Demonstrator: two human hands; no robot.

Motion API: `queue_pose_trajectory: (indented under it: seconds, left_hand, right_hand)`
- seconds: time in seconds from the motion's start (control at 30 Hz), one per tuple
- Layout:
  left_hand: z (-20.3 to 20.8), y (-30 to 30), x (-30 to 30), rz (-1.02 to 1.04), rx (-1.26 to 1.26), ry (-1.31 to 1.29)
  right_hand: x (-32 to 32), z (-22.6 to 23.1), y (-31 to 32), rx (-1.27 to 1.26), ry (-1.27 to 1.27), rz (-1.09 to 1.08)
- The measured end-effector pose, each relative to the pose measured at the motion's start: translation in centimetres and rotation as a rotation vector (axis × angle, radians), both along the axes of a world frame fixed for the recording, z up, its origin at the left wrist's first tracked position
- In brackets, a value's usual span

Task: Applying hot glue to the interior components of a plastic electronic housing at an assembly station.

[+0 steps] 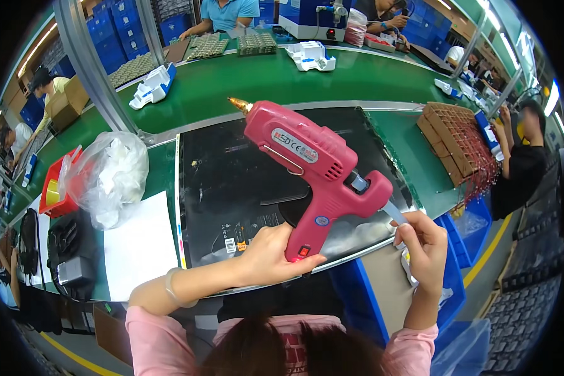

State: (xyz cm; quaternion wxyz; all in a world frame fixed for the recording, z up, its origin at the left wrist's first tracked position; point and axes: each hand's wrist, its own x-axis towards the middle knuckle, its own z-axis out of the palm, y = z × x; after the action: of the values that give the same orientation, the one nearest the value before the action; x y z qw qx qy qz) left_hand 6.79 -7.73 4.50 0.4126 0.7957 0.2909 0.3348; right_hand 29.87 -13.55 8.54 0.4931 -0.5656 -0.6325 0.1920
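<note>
Glue gun [323, 147] slants over the black mat [210, 182], nozzle [239, 104] toward upper left, rear lower right, left hand [268, 254] wrapped round its handle [311, 229], right hand [423, 247] pinching the glue stick [393, 212].

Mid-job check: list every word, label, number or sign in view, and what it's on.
Printed wording isn't copied out here; by place:
Silver oval label on the pink glue gun: dark and red print.
Round blue sticker, also on the glue gun: too small to read.
Barcode and fine print on the black sheet: too small.
</note>
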Motion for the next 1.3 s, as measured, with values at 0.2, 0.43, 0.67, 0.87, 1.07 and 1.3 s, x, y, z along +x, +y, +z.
queue_pose_trajectory:
  seconds: [0.2, 0.43, 0.67, 0.87, 1.07, 1.3]
  left_hand:
    - [-0.6, -0.5, 0.1, 0.078, -0.065, -0.058]
    - [-0.4, -0.4, -0.1, -0.018, -0.07, -0.014]
    - [-0.1, -0.6, 0.5, 0.124, -0.132, -0.118]
    - [0.5, 0.2, 1.7, 0.013, -0.427, -0.31]
    - [0.9, 2.9, 1.0, -0.012, -0.321, -0.188]
    - [0.1, 5.1, -1.7, -0.166, -0.064, 0.409]
  right_hand:
    - [-1.1, 0.8, -0.7, -0.022, -0.157, -0.073]
    - [-2.0, 0.9, -1.6, 0.078, -0.389, -0.231]
    - [-3.4, -0.9, -1.5, 0.625, -0.678, 0.016]
    - [-5.8, -4.2, 4.9, -0.355, 0.499, 0.559]
    - [-9.2, -1.9, 8.9, -0.388, 0.766, 0.613]
    - [-9.2, -3.2, 14.0, -0.484, 1.006, 0.746]
